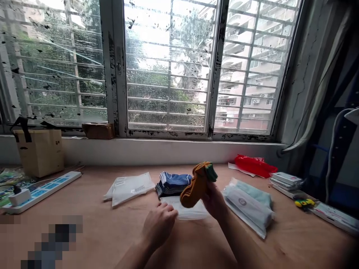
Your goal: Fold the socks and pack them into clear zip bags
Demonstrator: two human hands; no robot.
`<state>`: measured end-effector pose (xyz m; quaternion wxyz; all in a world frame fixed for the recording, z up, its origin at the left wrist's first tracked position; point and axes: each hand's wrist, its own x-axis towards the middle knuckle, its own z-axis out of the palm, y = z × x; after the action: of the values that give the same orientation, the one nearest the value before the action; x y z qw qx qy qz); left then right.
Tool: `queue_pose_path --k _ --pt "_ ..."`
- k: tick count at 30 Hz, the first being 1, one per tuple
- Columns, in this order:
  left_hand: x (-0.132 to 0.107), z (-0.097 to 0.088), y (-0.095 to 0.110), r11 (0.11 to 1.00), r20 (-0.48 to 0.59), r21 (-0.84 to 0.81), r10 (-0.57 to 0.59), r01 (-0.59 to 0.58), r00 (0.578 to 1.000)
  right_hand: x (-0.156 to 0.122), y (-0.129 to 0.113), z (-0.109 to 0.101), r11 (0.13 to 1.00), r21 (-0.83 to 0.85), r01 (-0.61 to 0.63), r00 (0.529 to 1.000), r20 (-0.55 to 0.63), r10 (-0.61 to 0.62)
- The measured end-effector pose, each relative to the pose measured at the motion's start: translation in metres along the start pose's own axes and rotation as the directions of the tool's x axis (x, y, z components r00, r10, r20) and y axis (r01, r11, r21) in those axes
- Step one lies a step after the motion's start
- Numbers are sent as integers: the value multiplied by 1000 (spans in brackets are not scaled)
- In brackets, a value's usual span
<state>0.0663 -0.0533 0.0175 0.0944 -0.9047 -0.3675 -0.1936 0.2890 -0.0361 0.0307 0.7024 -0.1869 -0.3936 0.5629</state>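
Note:
My right hand holds up an orange sock with a green cuff above the wooden table, fingers closed around it. My left hand rests lower on the table with its fingers curled, touching the edge of a clear plastic bag. Just behind lies a stack of folded blue striped socks.
Flat white plastic packets lie to the left, and bagged pale cloth items to the right. A power strip and a paper bag sit far left. A red bag and small boxes are at the right.

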Motion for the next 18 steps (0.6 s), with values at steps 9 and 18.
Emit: queue_pose_path --k 9,18 --pt "-3 -110 -96 618 -97 -397 -763 678 639 19 -6 -32 999 -27 -38 969 -244 31" --pt "-26 -48 -166 691 -124 15 -716 723 687 6 22 -21 802 -558 -214 966 0 258"
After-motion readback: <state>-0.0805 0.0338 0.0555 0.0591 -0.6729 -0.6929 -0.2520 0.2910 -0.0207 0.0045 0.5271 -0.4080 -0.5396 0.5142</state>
